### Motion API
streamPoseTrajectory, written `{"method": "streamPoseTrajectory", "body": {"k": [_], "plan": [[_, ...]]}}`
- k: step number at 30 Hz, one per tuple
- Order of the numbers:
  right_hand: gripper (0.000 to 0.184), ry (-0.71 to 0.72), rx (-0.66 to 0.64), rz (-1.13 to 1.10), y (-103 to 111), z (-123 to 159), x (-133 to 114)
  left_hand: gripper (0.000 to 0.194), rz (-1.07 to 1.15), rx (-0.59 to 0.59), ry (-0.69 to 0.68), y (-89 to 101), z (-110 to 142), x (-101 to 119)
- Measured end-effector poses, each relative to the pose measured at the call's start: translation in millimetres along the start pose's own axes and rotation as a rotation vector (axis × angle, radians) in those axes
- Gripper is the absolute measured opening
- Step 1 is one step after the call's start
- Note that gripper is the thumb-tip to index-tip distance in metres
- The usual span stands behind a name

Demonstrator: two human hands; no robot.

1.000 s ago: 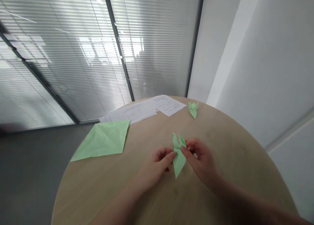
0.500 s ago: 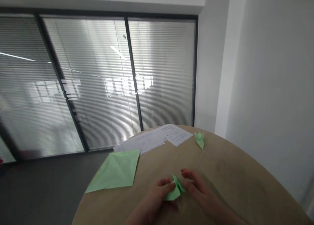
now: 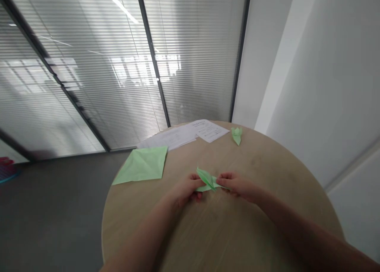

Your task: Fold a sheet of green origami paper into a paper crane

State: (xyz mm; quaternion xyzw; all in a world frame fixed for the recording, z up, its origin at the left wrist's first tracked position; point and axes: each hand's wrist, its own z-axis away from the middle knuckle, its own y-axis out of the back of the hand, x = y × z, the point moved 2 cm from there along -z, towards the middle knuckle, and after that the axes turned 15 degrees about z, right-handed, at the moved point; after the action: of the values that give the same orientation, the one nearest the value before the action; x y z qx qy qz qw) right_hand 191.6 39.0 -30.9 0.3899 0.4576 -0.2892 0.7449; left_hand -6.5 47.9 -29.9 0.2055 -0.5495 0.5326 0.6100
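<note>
A folded green origami paper (image 3: 207, 180) is held low over the middle of the round table, with one narrow pointed flap standing up from it. My left hand (image 3: 190, 187) is closed on its left side, thumb on top and fingers partly hidden beneath. On the right side, my right hand (image 3: 233, 184) pinches the paper between thumb and fingers. A second, smaller folded green paper piece (image 3: 236, 135) lies near the far right edge. To the left rests a large creased green sheet (image 3: 145, 164), opened flat.
White printed sheets (image 3: 181, 135) overlap along the far edge of the round wooden table (image 3: 261, 232). Behind it stands a glass partition with blinds (image 3: 196, 78). A white wall (image 3: 332, 86) rises at the right. A red and blue object (image 3: 8, 169) sits on the floor at far left.
My right hand, apart from the folded paper before, now grips its right side. The paper's flaps are spread wider. The camera view has tilted down, showing more of the table and both forearms.
</note>
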Motion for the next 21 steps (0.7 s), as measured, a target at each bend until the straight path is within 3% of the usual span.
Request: {"method": "streamPoseTrajectory", "body": {"k": [9,21], "plan": [[0.053,-0.029,-0.136,-0.114,9.8,-0.9,2.9,0.048,-0.091,-0.001,0.072,7.9,4.4,8.5],[0.047,0.011,-0.136,-0.082,17.7,-3.8,13.9,0.046,-0.134,-0.013,0.033,6.2,7.6,16.2]]}}
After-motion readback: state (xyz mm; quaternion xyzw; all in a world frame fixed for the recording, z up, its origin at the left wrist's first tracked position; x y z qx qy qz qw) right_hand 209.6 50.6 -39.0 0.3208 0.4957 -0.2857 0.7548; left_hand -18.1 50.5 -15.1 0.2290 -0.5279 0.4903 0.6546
